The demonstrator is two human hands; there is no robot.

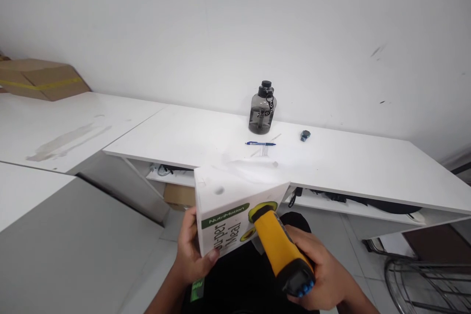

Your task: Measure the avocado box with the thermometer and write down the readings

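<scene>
My left hand grips the lower left corner of a white carton, thumb on its front face. The carton is tilted and carries a green "NutriMotion" band, the word "Meal" and avocado pictures. In my right hand is a yellow-and-black handheld scanner, with blue buttons at its near end. Its far end points at the carton's printed face, over the avocado picture; I cannot tell whether it touches. Part of the right fingers is hidden behind the scanner.
A white desk runs along the wall. On it stand a dark water bottle, a blue pen and a small dark watch-like object. A taped cardboard box lies far left; a metal-framed chair stands at right.
</scene>
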